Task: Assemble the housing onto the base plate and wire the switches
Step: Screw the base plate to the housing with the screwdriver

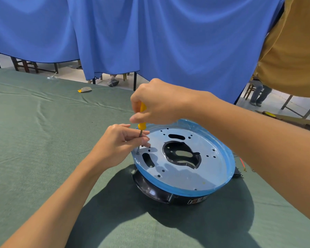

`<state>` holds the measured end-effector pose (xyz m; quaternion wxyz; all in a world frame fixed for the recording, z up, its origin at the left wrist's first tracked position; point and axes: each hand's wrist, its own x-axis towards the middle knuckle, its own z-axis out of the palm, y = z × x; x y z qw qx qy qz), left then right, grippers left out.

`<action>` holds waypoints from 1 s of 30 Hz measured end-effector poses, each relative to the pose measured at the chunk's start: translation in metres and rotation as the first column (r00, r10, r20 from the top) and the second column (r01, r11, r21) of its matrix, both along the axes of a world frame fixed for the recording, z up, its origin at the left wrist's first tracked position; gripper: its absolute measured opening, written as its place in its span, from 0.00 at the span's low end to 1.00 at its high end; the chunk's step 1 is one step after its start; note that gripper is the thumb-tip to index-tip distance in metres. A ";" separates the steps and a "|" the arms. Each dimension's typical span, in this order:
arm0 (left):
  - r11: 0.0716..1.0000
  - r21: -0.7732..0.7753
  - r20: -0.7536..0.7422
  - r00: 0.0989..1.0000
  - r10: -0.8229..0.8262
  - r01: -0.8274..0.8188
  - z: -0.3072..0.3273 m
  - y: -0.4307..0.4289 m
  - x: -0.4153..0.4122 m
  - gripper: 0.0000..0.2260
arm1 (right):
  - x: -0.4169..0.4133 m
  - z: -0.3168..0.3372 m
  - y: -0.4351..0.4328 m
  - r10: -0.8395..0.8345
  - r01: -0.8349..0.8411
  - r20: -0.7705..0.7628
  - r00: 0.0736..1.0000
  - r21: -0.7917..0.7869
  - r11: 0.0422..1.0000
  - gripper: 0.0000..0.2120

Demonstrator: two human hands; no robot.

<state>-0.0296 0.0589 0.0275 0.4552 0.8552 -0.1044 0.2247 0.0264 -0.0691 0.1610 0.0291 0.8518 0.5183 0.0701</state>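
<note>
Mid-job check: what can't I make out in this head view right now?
Head view only:
- Screw: too small, under the screwdriver tip, beside left hand.
- Screwdriver handle: mostly covered by right hand.
- Red wire: cut off by right forearm.
- Housing label: blurred, part under plate rim.

The left forearm (61, 194) and right forearm (258, 135) are both bare to the wrist.

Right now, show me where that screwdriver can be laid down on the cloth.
Bare green cloth spreads wide left of the left hand, up to the small yellow-grey piece near the far edge. Another bare strip lies on the near side of the black housing. Crowded: right of the base plate, where wires lie.
</note>
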 end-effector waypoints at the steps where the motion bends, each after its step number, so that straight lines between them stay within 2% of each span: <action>1: 1.000 -0.003 -0.015 1.000 -0.013 0.013 0.000 0.000 0.000 0.07 | -0.001 0.003 -0.001 0.023 -0.023 -0.008 1.000 -0.016 1.000 0.07; 3: 1.000 0.008 -0.031 0.999 -0.019 0.019 0.000 0.000 0.000 0.07 | -0.002 0.005 -0.002 0.031 -0.031 0.003 1.000 -0.020 0.999 0.05; 6: 0.999 0.018 0.016 0.999 0.041 -0.041 -0.001 -0.001 0.001 0.04 | -0.001 -0.002 0.002 -0.033 0.033 0.047 0.998 -0.002 0.999 0.16; 8: 0.999 -0.005 0.011 0.999 0.038 -0.038 0.000 -0.001 0.000 0.05 | 0.000 -0.005 0.003 -0.068 0.067 0.033 0.997 0.022 0.998 0.20; 10: 0.999 -0.048 -0.033 0.999 -0.006 0.004 0.001 -0.001 0.000 0.07 | 0.000 -0.002 0.002 -0.054 0.054 0.003 0.999 0.018 0.998 0.16; 13: 0.996 -0.083 -0.082 0.996 -0.025 0.018 0.001 0.002 0.000 0.08 | -0.002 0.004 -0.001 0.034 -0.034 -0.006 0.999 -0.010 0.999 0.03; 14: 0.997 -0.074 -0.080 0.997 -0.022 0.016 0.001 0.001 -0.001 0.08 | -0.003 0.004 0.000 0.038 -0.038 0.005 0.999 -0.010 0.999 0.02; 16: 1.000 -0.008 -0.032 0.999 0.021 -0.021 0.000 0.000 0.000 0.06 | -0.003 0.003 0.001 0.000 0.001 0.035 0.999 -0.009 1.000 0.06; 18: 0.996 0.023 0.024 0.996 0.088 -0.089 0.001 -0.002 0.000 0.04 | -0.003 0.000 0.002 -0.063 0.064 0.066 0.996 -0.017 0.998 0.16; 20: 0.996 0.007 0.018 0.996 0.086 -0.087 0.002 0.000 0.000 0.07 | -0.003 -0.001 0.002 -0.089 0.090 0.091 0.992 -0.005 0.996 0.21; 22: 1.000 -0.021 -0.034 0.999 0.017 -0.017 0.002 0.001 0.000 0.09 | -0.003 -0.001 0.002 -0.078 0.078 0.069 0.995 0.004 0.997 0.20; 26: 0.997 -0.062 -0.091 0.994 -0.058 0.052 0.003 0.005 -0.001 0.08 | -0.008 0.004 0.004 0.010 -0.009 0.015 1.000 -0.079 0.997 0.06; 30: 1.000 -0.024 -0.032 0.999 0.012 -0.012 0.005 0.002 -0.002 0.04 | -0.012 0.004 0.007 -0.038 0.043 0.078 0.996 -0.064 0.997 0.17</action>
